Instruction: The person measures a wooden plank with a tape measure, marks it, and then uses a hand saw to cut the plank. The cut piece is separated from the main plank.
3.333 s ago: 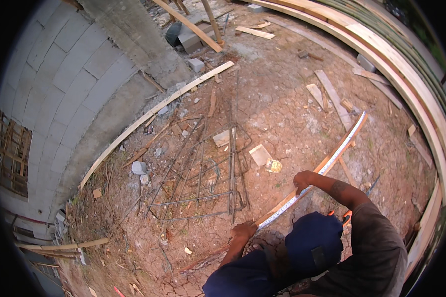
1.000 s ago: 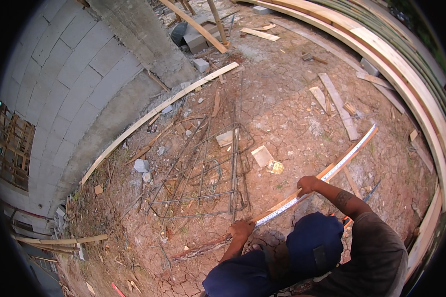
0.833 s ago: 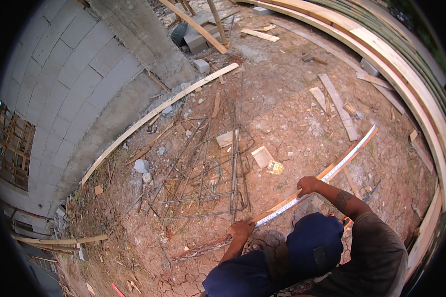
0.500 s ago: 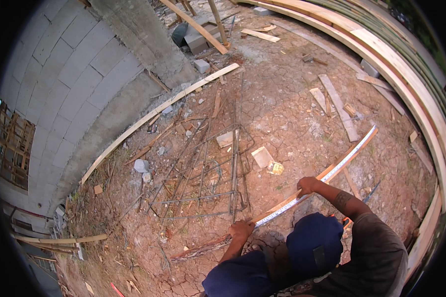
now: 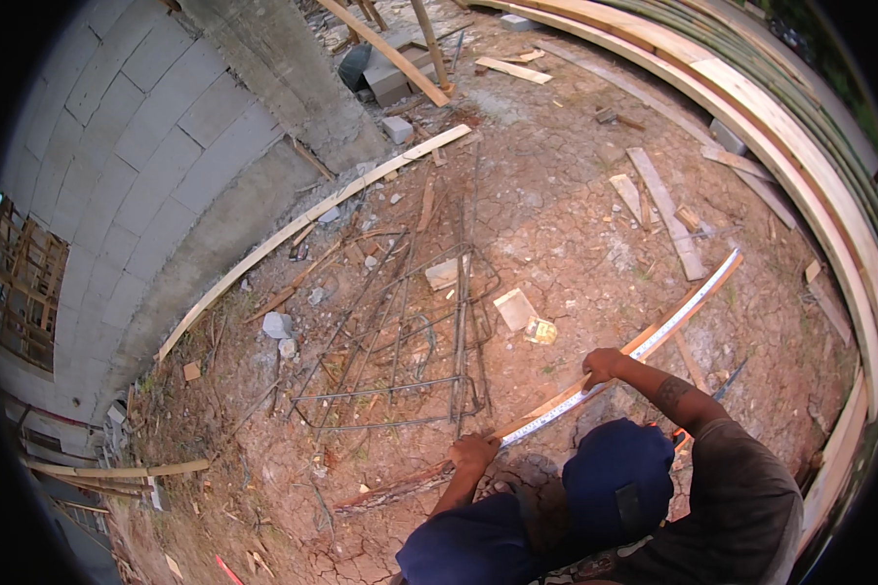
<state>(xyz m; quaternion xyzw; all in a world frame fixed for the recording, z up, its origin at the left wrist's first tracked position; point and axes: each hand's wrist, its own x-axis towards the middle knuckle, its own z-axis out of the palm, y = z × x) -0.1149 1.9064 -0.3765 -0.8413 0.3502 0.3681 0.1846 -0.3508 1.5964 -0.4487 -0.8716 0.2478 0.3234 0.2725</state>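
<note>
A narrow wooden board [image 5: 537,412] with a bark-covered end [image 5: 395,489] lies slantwise on the ground in front of my knees. Along it runs a white measuring tape [image 5: 654,333], reaching past my right hand toward the far right. My left hand [image 5: 474,452] is closed round the board where the near end of the tape meets it. Further along, my right hand [image 5: 605,365] grips tape and board together, thumb side down on the edge. The fingertips of both hands are partly hidden.
Bent steel rebar frames [image 5: 400,341] lie just beyond the board. A concrete block wall [image 5: 156,127] rises at the left, with a long plank [image 5: 293,229] along its foot. Long timbers [image 5: 780,127] curve round the right. A thin blade [image 5: 732,378] lies beside my right arm.
</note>
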